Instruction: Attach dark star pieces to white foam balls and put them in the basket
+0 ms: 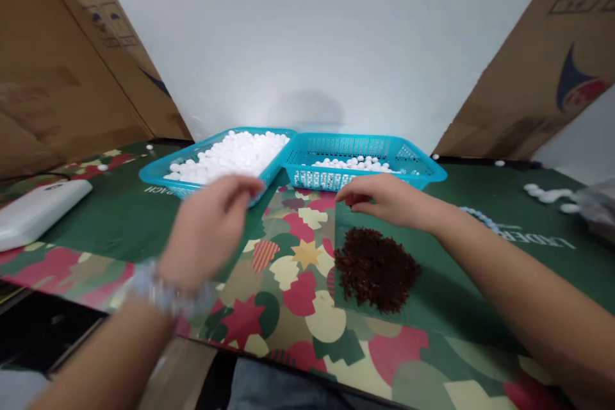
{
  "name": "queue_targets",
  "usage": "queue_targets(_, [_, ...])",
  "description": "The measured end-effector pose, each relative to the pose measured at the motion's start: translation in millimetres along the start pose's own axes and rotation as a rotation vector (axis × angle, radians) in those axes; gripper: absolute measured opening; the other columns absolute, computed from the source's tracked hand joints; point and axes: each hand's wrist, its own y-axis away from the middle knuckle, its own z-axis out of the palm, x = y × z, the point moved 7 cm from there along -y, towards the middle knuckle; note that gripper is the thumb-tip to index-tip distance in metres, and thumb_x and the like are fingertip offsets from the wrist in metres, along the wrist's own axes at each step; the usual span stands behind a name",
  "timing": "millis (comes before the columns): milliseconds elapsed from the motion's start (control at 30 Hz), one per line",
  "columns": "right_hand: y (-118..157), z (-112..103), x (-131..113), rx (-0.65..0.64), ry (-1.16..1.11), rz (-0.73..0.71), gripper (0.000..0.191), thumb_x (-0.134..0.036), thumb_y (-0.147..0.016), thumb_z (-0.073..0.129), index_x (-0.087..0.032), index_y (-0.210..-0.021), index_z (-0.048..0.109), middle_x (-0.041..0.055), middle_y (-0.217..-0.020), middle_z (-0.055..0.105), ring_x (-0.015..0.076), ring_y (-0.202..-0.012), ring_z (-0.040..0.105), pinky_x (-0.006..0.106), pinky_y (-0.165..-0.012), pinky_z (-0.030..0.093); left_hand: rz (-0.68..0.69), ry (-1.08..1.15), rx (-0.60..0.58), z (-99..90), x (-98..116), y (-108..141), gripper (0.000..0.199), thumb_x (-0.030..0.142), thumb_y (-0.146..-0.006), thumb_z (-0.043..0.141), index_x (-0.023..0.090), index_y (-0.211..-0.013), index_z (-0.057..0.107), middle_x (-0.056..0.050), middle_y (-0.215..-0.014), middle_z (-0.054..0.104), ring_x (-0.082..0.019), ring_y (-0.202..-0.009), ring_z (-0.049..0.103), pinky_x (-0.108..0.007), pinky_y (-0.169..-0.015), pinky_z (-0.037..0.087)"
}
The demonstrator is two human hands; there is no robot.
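Note:
My left hand (206, 230), smeared by motion, is at the front corner of the left blue basket (168, 170); its fingers bend forward and their grip is unclear. That basket holds a heap of white balls (240, 155). My right hand (379, 198) hovers just in front of the right blue basket (418, 163), fingers bent down and close together. Anything between those fingertips is hidden or too small to make out. Fewer white balls (353, 163) lie in the right basket. Below my right hand is a pile of small dark brown pieces (377, 269) on a clear sheet.
A white device (43, 208) lies at the left. A pale blue beaded string (480, 218) lies behind my right forearm. Loose white pieces (548, 193) and a clear bag (598, 205) sit at the right. Cardboard (62, 57) and a white panel (317, 32) enclose the table.

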Motion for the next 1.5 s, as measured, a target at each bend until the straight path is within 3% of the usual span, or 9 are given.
queue_targets(100, [1.7,-7.9,-1.3,0.035,0.002,0.028,0.023,-0.003,-0.065,0.043,-0.016,-0.081,0.052,0.0002,-0.068,0.056,0.01,-0.063,0.05,0.021,-0.055,0.038,-0.099,-0.058,-0.043,-5.0,-15.0,-40.7,0.028,0.021,-0.075,0.035,0.009,-0.099,0.039,-0.007,-0.094,0.047,-0.018,-0.083,0.046,-0.034,-0.069,0.038])
queue_targets(200, [2.9,-15.9,-6.1,0.057,-0.009,0.02,0.023,-0.003,-0.065,0.042,-0.018,-0.08,0.053,-0.0009,-0.067,0.056,0.0094,-0.063,0.051,0.021,-0.056,0.039,-0.109,-0.155,-0.265,11.3,-23.8,-72.1,0.025,0.023,-0.07,0.043,0.008,-0.091,0.046,-0.006,-0.087,0.051,-0.017,-0.081,0.047,-0.034,-0.071,0.037])
queue_targets(367, [7.0,-28.7,-5.2,0.112,-0.011,0.023,0.021,-0.003,-0.065,0.045,-0.014,-0.081,0.053,0.0003,-0.071,0.056,0.0084,-0.064,0.05,0.02,-0.057,0.038,-0.019,-0.297,-0.444,41.3,-17.4,-79.8,0.02,0.024,-0.072,0.04,0.009,-0.078,0.051,-0.002,-0.074,0.053,-0.014,-0.072,0.05,-0.033,-0.069,0.038])
queue_targets(700, [17.2,-55.3,1.1,0.277,0.017,0.026,0.019,-0.004,-0.065,0.044,-0.012,-0.079,0.053,-0.0015,-0.064,0.051,0.0059,-0.061,0.047,0.018,-0.057,0.038,-0.037,-0.274,-0.394,41.3,-34.6,-91.5,0.009,0.006,-0.059,0.049,0.011,-0.065,0.053,0.006,-0.049,0.047,-0.008,-0.047,0.045,-0.025,-0.056,0.041])
queue_targets(867, [15.0,-68.3,-1.2,0.386,-0.039,-0.004,0.015,-0.004,-0.063,0.046,-0.014,-0.071,0.054,-0.0036,-0.058,0.052,0.005,-0.055,0.047,0.018,-0.053,0.038,-0.014,-0.169,-0.114,7.5,-28.0,-94.0,0.022,0.008,-0.055,0.051,0.009,-0.078,0.052,0.005,-0.054,0.046,-0.009,-0.053,0.047,-0.033,-0.062,0.04])
queue_targets(1000, [13.5,-67.7,-4.2,0.423,-0.456,-0.141,0.009,-0.006,-0.061,0.049,-0.013,-0.066,0.052,-0.0036,-0.058,0.052,0.0044,-0.056,0.05,0.015,-0.052,0.041,0.206,0.293,0.086,-16.6,11.9,-70.6,0.038,0.023,-0.056,0.054,0.011,-0.091,0.046,0.0,-0.069,0.051,-0.012,-0.066,0.049,-0.036,-0.064,0.04])
queue_targets(1100, [16.3,-65.9,-12.6,0.458,-0.696,-0.284,0.009,-0.006,-0.063,0.049,-0.014,-0.067,0.05,-0.0033,-0.063,0.052,0.003,-0.06,0.051,0.011,-0.054,0.042,0.451,0.857,-0.052,-10.2,53.9,-45.1,0.029,0.019,-0.049,0.059,0.013,-0.076,0.052,0.0,-0.071,0.054,-0.011,-0.066,0.052,-0.026,-0.061,0.044])
queue_targets(1200, [20.3,-65.8,-20.5,0.534,-0.74,-0.368,0.011,-0.004,-0.063,0.048,-0.015,-0.066,0.048,-0.0032,-0.064,0.05,0.0017,-0.058,0.049,0.009,-0.052,0.042,0.56,1.101,-0.129,0.8,81.6,-28.8,0.015,0.008,-0.052,0.057,0.016,-0.064,0.054,0.004,-0.064,0.054,-0.006,-0.06,0.052,-0.014,-0.055,0.044])
queue_targets(1500, [21.9,-62.0,-28.1,0.558,-0.763,-0.436,0.016,0.0,-0.065,0.042,-0.016,-0.066,0.043,-0.0019,-0.066,0.046,0.0024,-0.06,0.047,0.01,-0.055,0.042,0.586,1.523,-0.279,16.0,91.4,-13.5,0.025,0.001,-0.057,0.053,0.02,-0.073,0.052,0.006,-0.067,0.058,-0.004,-0.06,0.053,-0.01,-0.053,0.045])
